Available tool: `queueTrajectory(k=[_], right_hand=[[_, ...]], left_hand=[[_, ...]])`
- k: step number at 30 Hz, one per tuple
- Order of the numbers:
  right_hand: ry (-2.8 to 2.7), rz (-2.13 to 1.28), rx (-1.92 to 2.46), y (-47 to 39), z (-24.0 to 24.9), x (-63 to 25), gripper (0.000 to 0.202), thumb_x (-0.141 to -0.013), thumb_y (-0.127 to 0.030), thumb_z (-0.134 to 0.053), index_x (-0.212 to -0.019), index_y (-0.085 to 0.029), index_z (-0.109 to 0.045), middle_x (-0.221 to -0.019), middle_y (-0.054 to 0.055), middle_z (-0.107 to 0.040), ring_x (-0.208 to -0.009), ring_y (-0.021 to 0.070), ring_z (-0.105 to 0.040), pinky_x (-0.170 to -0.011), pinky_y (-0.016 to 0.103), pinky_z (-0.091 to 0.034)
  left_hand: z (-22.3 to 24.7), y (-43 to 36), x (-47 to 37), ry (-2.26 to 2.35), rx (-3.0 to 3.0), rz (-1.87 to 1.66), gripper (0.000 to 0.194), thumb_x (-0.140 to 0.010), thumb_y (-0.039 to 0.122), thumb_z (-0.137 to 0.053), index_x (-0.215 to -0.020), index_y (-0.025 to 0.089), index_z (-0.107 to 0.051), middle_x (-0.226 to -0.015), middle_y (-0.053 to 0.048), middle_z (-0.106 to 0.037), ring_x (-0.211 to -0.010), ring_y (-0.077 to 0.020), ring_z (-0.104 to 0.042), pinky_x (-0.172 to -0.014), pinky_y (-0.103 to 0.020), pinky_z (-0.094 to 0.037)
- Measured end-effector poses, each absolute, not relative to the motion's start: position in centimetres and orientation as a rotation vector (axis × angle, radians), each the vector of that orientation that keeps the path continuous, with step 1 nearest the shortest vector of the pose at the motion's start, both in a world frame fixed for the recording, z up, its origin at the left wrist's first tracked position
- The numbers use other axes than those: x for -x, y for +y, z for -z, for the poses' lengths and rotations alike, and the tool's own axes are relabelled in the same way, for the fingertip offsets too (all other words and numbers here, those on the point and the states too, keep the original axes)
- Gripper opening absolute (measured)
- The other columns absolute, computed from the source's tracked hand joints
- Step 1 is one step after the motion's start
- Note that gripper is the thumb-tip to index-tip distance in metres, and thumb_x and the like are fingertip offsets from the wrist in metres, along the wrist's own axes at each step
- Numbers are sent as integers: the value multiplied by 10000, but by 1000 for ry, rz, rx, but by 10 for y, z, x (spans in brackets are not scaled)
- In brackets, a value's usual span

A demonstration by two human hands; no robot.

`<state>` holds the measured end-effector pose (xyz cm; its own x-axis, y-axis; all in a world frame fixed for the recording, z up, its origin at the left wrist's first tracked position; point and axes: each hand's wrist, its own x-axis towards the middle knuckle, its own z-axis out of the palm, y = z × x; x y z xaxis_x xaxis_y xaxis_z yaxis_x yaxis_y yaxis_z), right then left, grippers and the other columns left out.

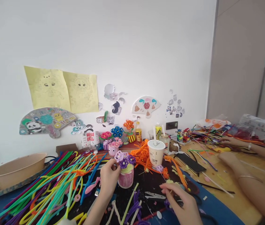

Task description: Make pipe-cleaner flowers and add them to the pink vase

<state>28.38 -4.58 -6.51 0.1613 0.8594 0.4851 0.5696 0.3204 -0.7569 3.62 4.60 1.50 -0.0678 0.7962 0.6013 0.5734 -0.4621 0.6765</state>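
A small pink-striped pot point(125, 180) stands upright on the dark mat in the middle. Pipe-cleaner flowers point(124, 160) in light and deep purple fill its top, over a pale green layer. My left hand point(109, 176) is at the pot's left side, with thumb and fingers closed on a light purple flower. Lower right, my right hand point(181, 201) hovers over the mat with thumb and forefinger brought together; whatever may be between them is too small to tell. Just left of it lies a grey metal hand tool point(155, 196). Purple pipe-cleaner pieces point(134, 201) lie in front of the pot.
Many colourful pipe cleaners point(59, 184) cover the left side. A lidded paper cup point(156, 153) stands behind, beside orange pipe-cleaner pieces point(142, 153). A black phone point(190, 162) lies to the right. Another person's hands point(231, 142) reach in at the far right. A tan basin point(17, 167) sits at left.
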Motion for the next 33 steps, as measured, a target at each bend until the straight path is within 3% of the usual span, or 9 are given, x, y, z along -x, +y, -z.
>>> queueTrajectory(k=[16,33], right_hand=[[-1530,-391,1367,-45,71,-286,277,-903,-426,-450,-956,-268,-672,-930,63,-730,-814,228,-694,-658,254,-557],[-1463,-348,1354,-46,68,-284,302,-870,-482,-486,-903,-275,-703,-899,59,-744,-750,225,-696,-579,244,-549]], left_hand=[[-14,47,-38,1540,-1966,-1475,168,-691,212,-523,-545,206,-440,-512,71,-396,-518,-112,-389,-537,-239,-283],[-17,48,-41,1620,-1987,-1274,200,-781,154,-602,-603,170,-512,-547,81,-477,-534,-100,-468,-567,-246,-359]])
